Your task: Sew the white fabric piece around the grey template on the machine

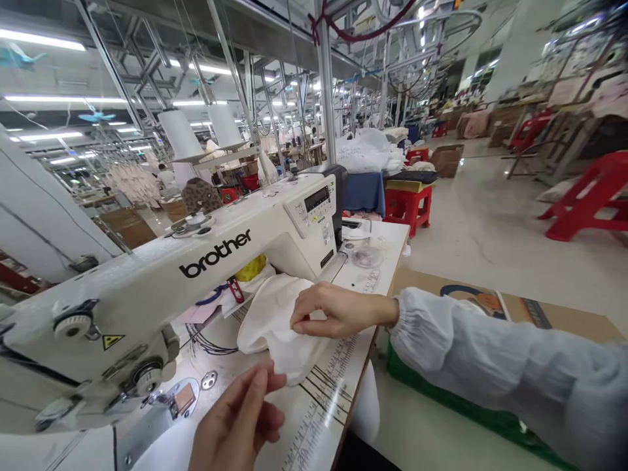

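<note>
Gripping the bunched white fabric [272,333] with your right hand [341,313], you hold it between the thumb and curled fingers, so that hand is clenched on the cloth, not released. Your left hand [238,418] sits below the fabric with its fingers [260,399] loosely extended. Their tips reach the lower fold, but from this view you cannot confirm a true grasp.

The fabric lies directly under your right fingers and just above your left fingertips, over the white sewing table [387,245]. The Brother sewing machine [147,307] stands to the left of both sets of fingers. A printed measuring strip [328,392] runs across the tabletop just right of your left fingers, and a yellow cloth [250,268] sits under the machine arm, beyond your right fingertips.

Expect the fabric to handle as light, soft and limp, with little stiffness to hold its shape. Take hold along a folded edge with your finger pads, using both hands, since a single pinch at the centre is likely to let the cloth sag and shift. A pale oversleeve [490,353] covers your right forearm behind the fingers.
</note>
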A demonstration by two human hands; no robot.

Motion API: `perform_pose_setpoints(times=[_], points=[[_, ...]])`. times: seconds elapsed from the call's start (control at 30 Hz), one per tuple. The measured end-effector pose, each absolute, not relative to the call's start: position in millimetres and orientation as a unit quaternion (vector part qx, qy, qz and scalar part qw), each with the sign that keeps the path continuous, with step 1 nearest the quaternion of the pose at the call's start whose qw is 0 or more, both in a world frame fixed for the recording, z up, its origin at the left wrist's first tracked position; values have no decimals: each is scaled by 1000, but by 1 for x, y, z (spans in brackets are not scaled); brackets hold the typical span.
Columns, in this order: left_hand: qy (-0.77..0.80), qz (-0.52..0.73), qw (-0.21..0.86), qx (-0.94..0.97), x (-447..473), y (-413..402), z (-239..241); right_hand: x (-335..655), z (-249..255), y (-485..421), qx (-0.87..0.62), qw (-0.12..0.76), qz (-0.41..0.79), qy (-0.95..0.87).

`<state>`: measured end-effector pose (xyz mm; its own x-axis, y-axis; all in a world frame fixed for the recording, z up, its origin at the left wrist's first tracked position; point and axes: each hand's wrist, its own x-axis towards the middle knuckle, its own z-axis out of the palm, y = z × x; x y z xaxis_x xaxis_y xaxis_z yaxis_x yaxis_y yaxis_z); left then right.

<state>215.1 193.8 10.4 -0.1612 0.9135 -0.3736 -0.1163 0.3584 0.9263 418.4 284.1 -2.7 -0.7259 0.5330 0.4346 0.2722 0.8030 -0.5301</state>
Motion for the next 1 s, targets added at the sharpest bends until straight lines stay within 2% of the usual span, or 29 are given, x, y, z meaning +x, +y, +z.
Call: perform_pose_setpoints(times=[0.13, 0.3, 0.37, 0.43, 0.53, 0.6, 0.7, 0.83, 0.93, 1.0], points=[[615, 450, 601, 241, 236, 225, 18, 413, -4, 283, -222, 334, 194, -895], [553, 483, 630, 252, 251, 256, 18, 402, -12, 246, -204, 364, 146, -897], [549, 492, 630, 244, 251, 263, 15, 397, -20, 226, -182, 359, 236, -885], [539, 514, 625, 232, 250, 267, 14, 390, -27, 215, -198, 345, 427, -812], [524, 541, 620, 220, 247, 267, 21, 381, -30, 220, -211, 378, 696, -573], [517, 548, 621, 214, 245, 266, 28, 377, -27, 232, -208, 414, 767, -444], [506, 556, 627, 204, 243, 262, 36, 378, -22, 246, -236, 435, 776, -392], [503, 560, 628, 198, 241, 260, 39, 389, -25, 236, -283, 389, 751, -452], [494, 564, 630, 203, 243, 262, 39, 399, -30, 217, -358, 385, 635, -566], [489, 563, 633, 208, 246, 264, 41, 401, -30, 210, -381, 405, 500, -664]])
